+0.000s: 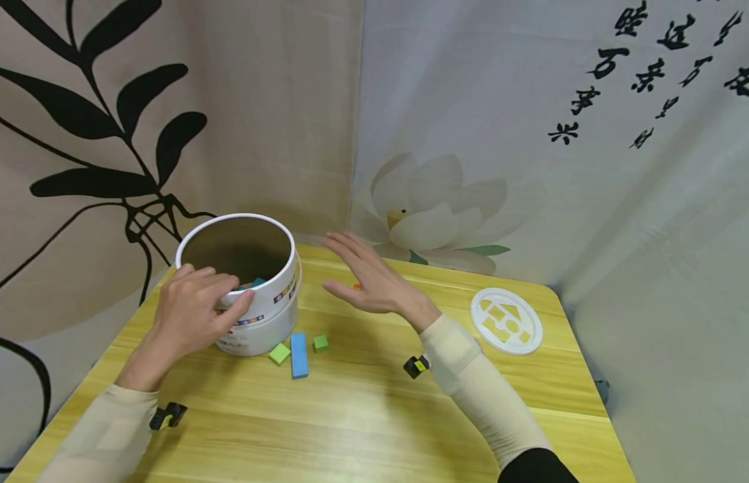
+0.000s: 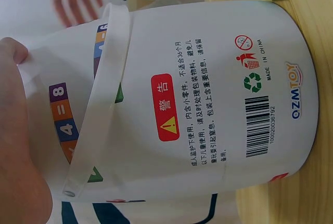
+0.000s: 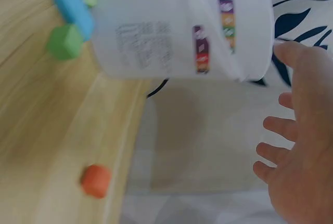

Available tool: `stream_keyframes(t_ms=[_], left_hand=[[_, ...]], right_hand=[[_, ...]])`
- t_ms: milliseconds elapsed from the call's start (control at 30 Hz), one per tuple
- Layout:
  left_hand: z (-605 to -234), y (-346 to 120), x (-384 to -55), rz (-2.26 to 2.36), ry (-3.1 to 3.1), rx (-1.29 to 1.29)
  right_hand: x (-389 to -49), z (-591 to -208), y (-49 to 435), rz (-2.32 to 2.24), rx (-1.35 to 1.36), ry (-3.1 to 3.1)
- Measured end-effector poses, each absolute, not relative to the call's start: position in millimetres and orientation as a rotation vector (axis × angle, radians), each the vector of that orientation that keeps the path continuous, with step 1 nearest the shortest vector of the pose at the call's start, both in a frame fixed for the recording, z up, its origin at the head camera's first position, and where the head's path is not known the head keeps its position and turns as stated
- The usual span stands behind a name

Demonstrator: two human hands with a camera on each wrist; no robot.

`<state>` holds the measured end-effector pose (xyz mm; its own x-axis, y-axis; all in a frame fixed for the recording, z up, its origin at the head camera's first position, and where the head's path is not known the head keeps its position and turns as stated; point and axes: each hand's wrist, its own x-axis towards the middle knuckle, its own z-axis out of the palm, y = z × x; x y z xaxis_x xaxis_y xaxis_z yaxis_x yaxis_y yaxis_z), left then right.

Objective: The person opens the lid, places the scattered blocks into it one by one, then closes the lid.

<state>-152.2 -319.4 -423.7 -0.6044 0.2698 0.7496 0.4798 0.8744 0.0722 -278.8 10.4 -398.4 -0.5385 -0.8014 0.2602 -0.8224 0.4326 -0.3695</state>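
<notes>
A white bucket with printed labels stands at the left of the wooden table. My left hand grips its near rim, thumb on the outer wall and fingers over the edge. Inside, a few blue pieces show past the fingers; the rest of the bottom is hidden. To the right of the bucket, my right hand is held above the table with its fingers extended and nothing in it. In the right wrist view, an orange block lies on the table near its far edge.
Beside the bucket's base lie a long blue block and two green blocks, one touching close to the bucket. A white round lid with shaped cutouts rests at the table's right. Printed curtains hang behind the table.
</notes>
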Motion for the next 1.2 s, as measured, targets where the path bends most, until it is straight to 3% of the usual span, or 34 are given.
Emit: stream_keyframes(t_ms=[667, 1200], left_hand=[[-421.3, -307.0, -126.8, -0.283, -2.263, -0.500], [-418.8, -295.4, -106.0, -0.265, -2.260, -0.471]], right_hand=[[-316.3, -479.3, 51.3, 0.656, 1.263, -2.946], [-321.4, -504.1, 39.8, 0.524, 1.235, -3.093]])
